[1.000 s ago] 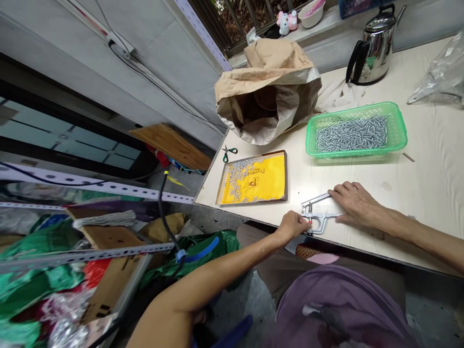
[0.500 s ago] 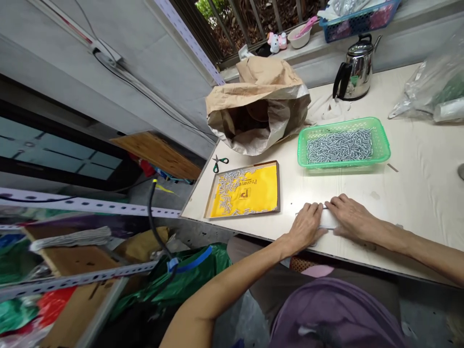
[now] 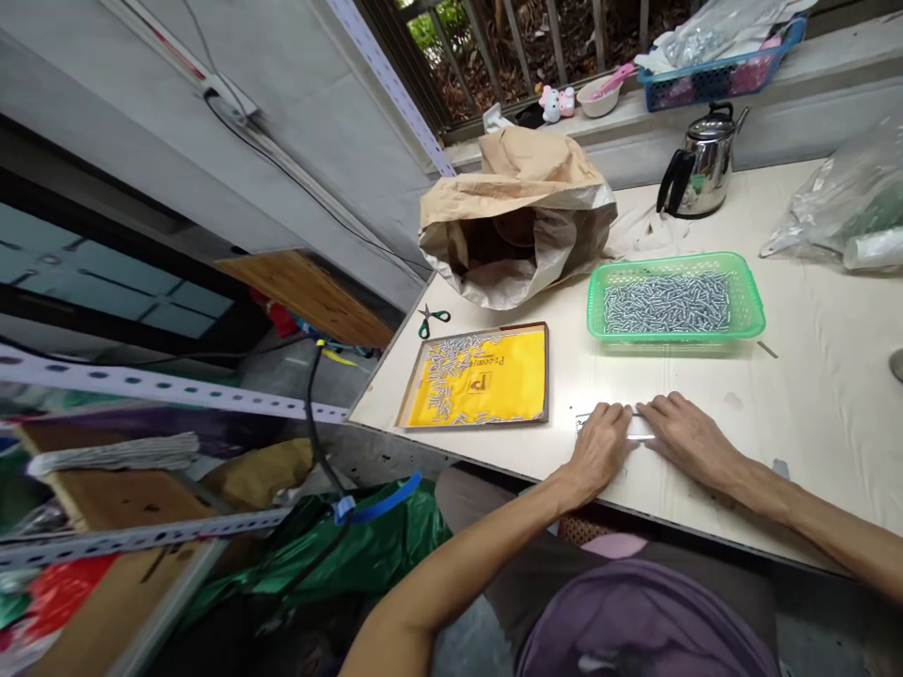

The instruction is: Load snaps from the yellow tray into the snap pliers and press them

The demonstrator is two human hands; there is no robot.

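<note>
My left hand (image 3: 602,440) and my right hand (image 3: 688,437) are close together at the table's front edge. Both are closed on a flat whitish strip (image 3: 641,426) with shiny edges, fingers along its far side and thumbs near its close side. One end of the strip pokes out left of my left hand; its exact kind is hard to make out. To the left lies a shallow tray (image 3: 546,376) with a yellow lining and scattered small screws (image 3: 441,376). Beyond my hands, a green plastic basket (image 3: 749,301) holds a heap of similar screws (image 3: 667,303).
Green-handled scissors (image 3: 432,322) lie behind the tray. An open brown paper sack (image 3: 518,216) stands at the back left, a steel kettle (image 3: 705,165) at the back. On the right are a clear plastic bag (image 3: 839,207) and a small grey piece (image 3: 780,468) by my right forearm.
My view has shifted a little, so the table things appear lower. My hands stay on the strip; more of its left end shows, and the part between my hands looks narrower.
</note>
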